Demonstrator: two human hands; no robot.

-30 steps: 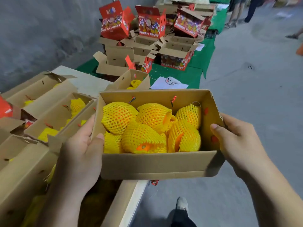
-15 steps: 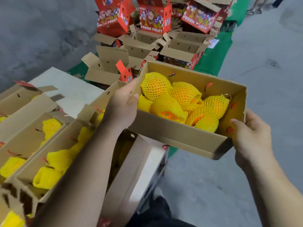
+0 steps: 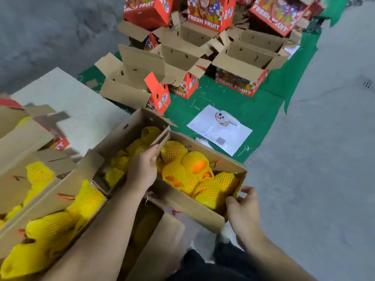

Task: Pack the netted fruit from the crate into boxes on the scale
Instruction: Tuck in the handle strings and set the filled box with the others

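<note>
Clearly the open cardboard box [image 3: 194,211], filled with netted fruit [image 3: 190,175], is a weighty load: it sits at the near centre, pressed against a neighbouring packed box [image 3: 121,142] on its left. The left hand [image 3: 143,171] grips the far-left wall, thumb inside against the fruit, while the right hand [image 3: 242,209] curls round the near-right corner. Corrugated walls look stiff enough to lift by but would likely bow under the weight, so holding opposite ends low down seems safest. Foam netting cushions the fruit, though it remains bruisable, and no scale is visible.
</note>
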